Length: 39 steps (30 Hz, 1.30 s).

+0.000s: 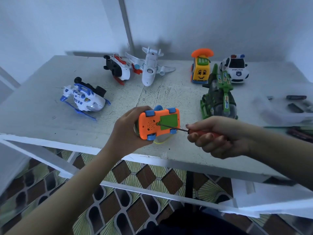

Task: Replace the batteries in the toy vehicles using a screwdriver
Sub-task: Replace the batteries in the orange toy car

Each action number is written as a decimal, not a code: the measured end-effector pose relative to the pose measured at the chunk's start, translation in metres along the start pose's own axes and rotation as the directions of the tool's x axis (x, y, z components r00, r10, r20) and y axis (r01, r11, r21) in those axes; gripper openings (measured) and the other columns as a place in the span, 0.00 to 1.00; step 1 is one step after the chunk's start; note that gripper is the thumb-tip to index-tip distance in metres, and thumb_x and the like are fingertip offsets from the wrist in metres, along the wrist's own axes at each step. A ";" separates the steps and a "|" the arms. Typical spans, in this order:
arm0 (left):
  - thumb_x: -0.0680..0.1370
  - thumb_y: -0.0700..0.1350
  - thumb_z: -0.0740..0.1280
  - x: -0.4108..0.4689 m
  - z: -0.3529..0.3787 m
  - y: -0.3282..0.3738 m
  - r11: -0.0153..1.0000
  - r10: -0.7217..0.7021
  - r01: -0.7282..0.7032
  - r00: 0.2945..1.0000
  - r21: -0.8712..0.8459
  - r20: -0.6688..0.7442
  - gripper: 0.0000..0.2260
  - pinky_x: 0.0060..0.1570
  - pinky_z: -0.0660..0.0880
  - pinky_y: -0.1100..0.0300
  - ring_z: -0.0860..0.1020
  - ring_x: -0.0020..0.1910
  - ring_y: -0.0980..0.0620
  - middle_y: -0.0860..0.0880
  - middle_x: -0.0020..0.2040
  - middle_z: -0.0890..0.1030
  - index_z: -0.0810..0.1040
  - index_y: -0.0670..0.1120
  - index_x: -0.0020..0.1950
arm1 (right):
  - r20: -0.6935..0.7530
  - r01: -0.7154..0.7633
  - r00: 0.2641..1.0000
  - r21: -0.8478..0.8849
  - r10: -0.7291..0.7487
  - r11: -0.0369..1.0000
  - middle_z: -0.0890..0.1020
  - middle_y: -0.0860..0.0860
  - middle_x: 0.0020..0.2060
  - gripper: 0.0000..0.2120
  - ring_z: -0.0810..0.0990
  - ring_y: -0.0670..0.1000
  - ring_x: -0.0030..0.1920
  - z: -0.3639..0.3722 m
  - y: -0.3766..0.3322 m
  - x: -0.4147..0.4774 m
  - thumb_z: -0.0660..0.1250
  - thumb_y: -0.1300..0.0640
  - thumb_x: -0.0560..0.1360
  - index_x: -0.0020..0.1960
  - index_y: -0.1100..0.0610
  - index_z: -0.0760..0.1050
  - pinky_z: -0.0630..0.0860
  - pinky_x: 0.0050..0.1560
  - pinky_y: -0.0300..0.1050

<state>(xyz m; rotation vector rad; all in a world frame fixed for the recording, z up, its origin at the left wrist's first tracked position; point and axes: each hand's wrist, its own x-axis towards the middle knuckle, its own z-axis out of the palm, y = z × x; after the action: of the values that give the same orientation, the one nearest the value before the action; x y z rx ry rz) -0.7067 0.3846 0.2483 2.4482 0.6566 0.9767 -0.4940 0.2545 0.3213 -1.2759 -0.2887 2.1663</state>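
Car (159,123) in left hand (126,131), screwdriver (201,132) right

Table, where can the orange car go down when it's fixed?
Bare table in front of the blue helicopter, left of the left hand. A smaller gap between white plane and orange car. Crowded right: green helicopter, police car, loose bits.

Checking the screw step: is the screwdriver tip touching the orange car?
Touching: head view shows the screwdriver tip seated at the screw on the orange car.
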 end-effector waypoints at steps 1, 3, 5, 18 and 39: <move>0.62 0.56 0.72 0.001 0.000 0.000 1.000 0.001 -0.001 1.000 0.008 0.001 0.27 0.46 0.75 0.67 0.76 0.49 0.58 0.57 0.54 0.77 0.72 0.50 0.59 | -0.035 0.008 0.999 -0.034 -0.009 0.999 0.65 0.46 0.19 0.14 0.60 0.40 0.13 0.000 -0.001 0.000 0.62 0.53 0.72 0.30 0.58 0.69 0.52 0.11 0.29; 0.62 0.57 0.71 0.004 0.000 0.000 0.999 0.011 -0.011 1.000 0.034 -0.002 0.28 0.46 0.74 0.66 0.76 0.48 0.58 0.54 0.53 0.78 0.72 0.50 0.59 | -0.132 0.040 0.989 -0.191 -0.066 0.981 0.64 0.47 0.19 0.15 0.59 0.41 0.13 0.002 -0.002 0.000 0.61 0.52 0.74 0.32 0.58 0.68 0.51 0.13 0.30; 0.62 0.57 0.71 0.007 0.001 0.000 0.999 0.013 -0.013 1.000 0.040 -0.003 0.29 0.46 0.73 0.66 0.75 0.48 0.58 0.53 0.53 0.79 0.74 0.48 0.59 | -0.223 0.076 0.955 -0.449 -0.195 0.890 0.65 0.48 0.19 0.18 0.58 0.42 0.14 0.004 -0.003 -0.001 0.60 0.51 0.78 0.33 0.58 0.67 0.52 0.14 0.31; 0.59 0.52 0.74 0.015 0.001 0.006 0.994 0.040 -0.045 0.998 0.098 0.050 0.29 0.42 0.70 0.71 0.75 0.42 0.59 0.55 0.48 0.79 0.72 0.52 0.58 | 0.350 -0.332 0.610 -0.702 -0.711 -0.631 0.59 0.45 0.18 0.20 0.50 0.42 0.19 0.018 0.007 -0.013 0.72 0.55 0.70 0.27 0.55 0.64 0.53 0.21 0.31; 0.59 0.59 0.71 -0.001 0.010 0.019 0.968 -0.247 0.250 0.957 0.000 -0.155 0.31 0.40 0.70 0.75 0.76 0.43 0.58 0.56 0.46 0.79 0.76 0.47 0.59 | 0.083 0.352 0.017 -0.933 -0.996 -0.071 0.79 0.40 0.30 0.11 0.78 0.38 0.32 0.038 -0.025 -0.011 0.76 0.56 0.68 0.47 0.57 0.76 0.71 0.37 0.28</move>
<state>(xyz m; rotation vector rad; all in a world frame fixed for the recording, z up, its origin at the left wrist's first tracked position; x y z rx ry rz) -0.6950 0.3665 0.2507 2.2514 1.0032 1.0663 -0.5130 0.2716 0.3607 -1.5660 -1.4216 0.1445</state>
